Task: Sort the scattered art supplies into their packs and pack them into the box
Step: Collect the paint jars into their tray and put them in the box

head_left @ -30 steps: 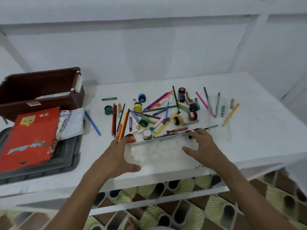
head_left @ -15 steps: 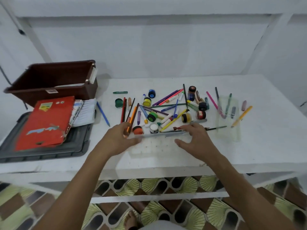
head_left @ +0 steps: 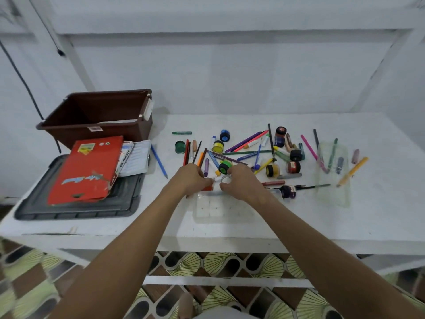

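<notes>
On the desk's (head_left: 379, 217) left stand a brown box (head_left: 96, 120), then a red pack (head_left: 85, 169) on a grey lid (head_left: 76, 209). Mid-desk, the left hand (head_left: 192, 180) pinches an orange pot (head_left: 208, 187); the right hand (head_left: 241, 183) grips a white pot (head_left: 226, 180) above the clear tray (head_left: 220, 209). Scattered pens (head_left: 248, 153) lie beyond; a clear pouch (head_left: 333, 171) lies rightmost.

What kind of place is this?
Probably a home or simple workroom used for crafts: a plain white table strewn with pencils and paint pots, a brown storage box, and patterned floor tiles beneath.
</notes>
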Action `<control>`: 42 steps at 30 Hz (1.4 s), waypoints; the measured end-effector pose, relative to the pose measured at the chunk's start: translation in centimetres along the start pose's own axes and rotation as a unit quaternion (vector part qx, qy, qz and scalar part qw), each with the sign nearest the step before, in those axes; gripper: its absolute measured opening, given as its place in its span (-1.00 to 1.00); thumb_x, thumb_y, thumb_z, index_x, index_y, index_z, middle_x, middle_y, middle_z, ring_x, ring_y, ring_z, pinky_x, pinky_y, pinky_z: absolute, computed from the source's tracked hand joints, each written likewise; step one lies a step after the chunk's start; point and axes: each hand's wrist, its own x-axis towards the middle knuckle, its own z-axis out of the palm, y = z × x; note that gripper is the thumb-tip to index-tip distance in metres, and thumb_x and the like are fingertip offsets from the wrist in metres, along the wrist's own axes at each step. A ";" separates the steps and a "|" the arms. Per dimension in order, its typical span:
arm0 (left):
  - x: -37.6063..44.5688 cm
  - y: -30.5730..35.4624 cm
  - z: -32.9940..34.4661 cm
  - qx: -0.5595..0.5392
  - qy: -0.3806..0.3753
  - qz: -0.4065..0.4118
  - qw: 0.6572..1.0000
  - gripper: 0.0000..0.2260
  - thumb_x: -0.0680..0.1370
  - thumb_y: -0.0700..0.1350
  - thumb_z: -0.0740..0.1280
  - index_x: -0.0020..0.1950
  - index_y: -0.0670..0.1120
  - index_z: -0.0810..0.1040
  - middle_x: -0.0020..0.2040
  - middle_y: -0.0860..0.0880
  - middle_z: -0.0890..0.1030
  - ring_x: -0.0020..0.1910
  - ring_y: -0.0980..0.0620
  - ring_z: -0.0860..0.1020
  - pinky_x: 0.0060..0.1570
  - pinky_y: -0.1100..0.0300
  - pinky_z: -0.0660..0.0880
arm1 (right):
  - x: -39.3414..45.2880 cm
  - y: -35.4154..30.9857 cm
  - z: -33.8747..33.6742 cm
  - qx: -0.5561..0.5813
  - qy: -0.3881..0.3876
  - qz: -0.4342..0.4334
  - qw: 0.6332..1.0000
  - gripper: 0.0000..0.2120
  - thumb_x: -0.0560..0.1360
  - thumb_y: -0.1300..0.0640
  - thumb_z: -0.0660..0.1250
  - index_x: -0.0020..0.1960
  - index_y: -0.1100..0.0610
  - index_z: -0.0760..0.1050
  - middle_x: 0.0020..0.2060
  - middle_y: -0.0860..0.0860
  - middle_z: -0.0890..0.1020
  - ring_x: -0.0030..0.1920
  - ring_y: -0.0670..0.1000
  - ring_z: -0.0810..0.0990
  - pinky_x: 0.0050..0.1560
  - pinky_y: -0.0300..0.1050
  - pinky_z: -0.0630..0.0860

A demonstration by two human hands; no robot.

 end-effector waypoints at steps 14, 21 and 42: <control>-5.9 -2.0 -0.9 -0.062 0.073 0.158 0.983 -0.74 0.37 -0.02 0.49 0.03 0.00 0.61 -0.09 0.07 0.58 -0.10 0.10 0.54 -0.11 0.29 0.46 | -4.4 0.2 -1.3 0.218 -0.008 -0.063 0.974 -0.46 0.29 0.18 0.48 0.26 0.03 0.47 0.06 0.00 0.54 -0.02 -0.06 0.53 0.02 -0.24 0.49; -6.1 -2.6 0.0 -0.016 0.086 0.191 0.978 -0.71 0.42 0.00 0.45 0.10 -0.07 0.61 -0.03 0.01 0.58 -0.12 0.06 0.51 -0.05 0.19 0.51 | -5.2 -0.1 1.2 0.141 0.031 -0.095 0.985 -0.52 0.31 0.10 0.56 0.20 0.12 0.56 0.06 0.01 0.56 0.01 -0.03 0.47 0.08 -0.18 0.38; -5.3 -4.0 1.7 0.005 0.096 0.197 0.976 -0.69 0.49 0.01 0.40 0.20 -0.04 0.56 0.05 0.01 0.48 -0.02 0.05 0.49 0.04 0.19 0.49 | -5.0 -0.1 2.9 0.114 0.036 -0.117 0.986 -0.73 0.43 0.23 0.43 0.12 0.18 0.57 -0.07 -0.01 0.42 -0.11 -0.07 0.41 -0.03 -0.34 0.33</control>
